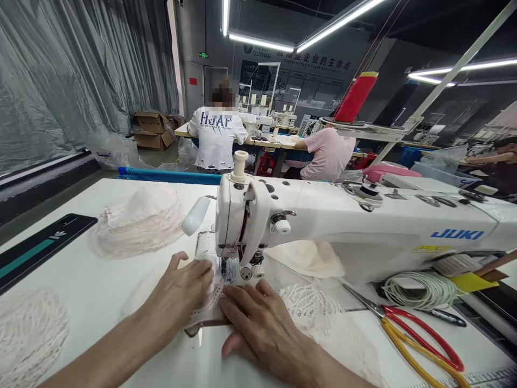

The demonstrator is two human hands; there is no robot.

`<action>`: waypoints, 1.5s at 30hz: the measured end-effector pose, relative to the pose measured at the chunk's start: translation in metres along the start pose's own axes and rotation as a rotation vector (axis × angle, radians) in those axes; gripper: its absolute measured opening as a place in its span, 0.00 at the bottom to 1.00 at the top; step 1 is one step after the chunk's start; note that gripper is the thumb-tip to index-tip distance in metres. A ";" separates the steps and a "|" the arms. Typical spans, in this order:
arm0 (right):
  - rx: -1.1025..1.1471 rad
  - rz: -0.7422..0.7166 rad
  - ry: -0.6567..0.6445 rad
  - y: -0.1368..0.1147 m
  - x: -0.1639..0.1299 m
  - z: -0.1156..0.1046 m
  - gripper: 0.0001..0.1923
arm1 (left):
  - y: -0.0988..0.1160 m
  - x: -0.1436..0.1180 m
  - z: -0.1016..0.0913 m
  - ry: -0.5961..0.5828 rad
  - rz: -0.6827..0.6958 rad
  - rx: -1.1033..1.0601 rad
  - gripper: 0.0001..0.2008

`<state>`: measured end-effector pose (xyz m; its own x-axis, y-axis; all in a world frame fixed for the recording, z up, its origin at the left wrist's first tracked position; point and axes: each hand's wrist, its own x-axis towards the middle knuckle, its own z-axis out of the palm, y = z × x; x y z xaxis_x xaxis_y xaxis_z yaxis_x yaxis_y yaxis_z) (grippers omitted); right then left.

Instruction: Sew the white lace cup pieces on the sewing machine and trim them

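Observation:
A white Juki sewing machine (323, 221) stands across the white table (81, 275). A piece of white lace fabric (311, 304) lies under its needle and presser foot (223, 267). My left hand (180, 293) lies flat on the lace just left of the needle, fingers pointing toward it. My right hand (258, 326) presses the lace in front of the needle, fingers spread and flat. Neither hand grips anything; both rest palm down on the fabric.
A stack of pale pink lace pieces (139, 221) sits at the left, more lace (28, 334) at the near left corner. Red-and-yellow scissors (416, 337), a cord coil (420, 290) and a red thread cone (355, 97) lie right. Two people (216, 137) sit at far tables.

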<state>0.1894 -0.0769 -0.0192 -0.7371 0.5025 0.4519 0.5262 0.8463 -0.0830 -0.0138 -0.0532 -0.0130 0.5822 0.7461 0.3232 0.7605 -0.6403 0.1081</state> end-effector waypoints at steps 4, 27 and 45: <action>-0.059 0.039 0.003 0.001 0.001 0.005 0.29 | -0.013 0.015 -0.001 -0.095 0.064 -0.067 0.09; -0.071 0.081 0.051 -0.002 -0.005 0.005 0.26 | 0.019 -0.013 0.021 0.096 0.127 0.027 0.12; -0.028 0.054 0.036 -0.001 -0.004 0.006 0.25 | 0.025 -0.009 0.013 0.222 0.166 0.052 0.14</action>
<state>0.1888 -0.0788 -0.0263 -0.6913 0.5405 0.4795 0.5773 0.8123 -0.0834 0.0038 -0.0739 -0.0259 0.6269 0.5697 0.5315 0.6773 -0.7356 -0.0104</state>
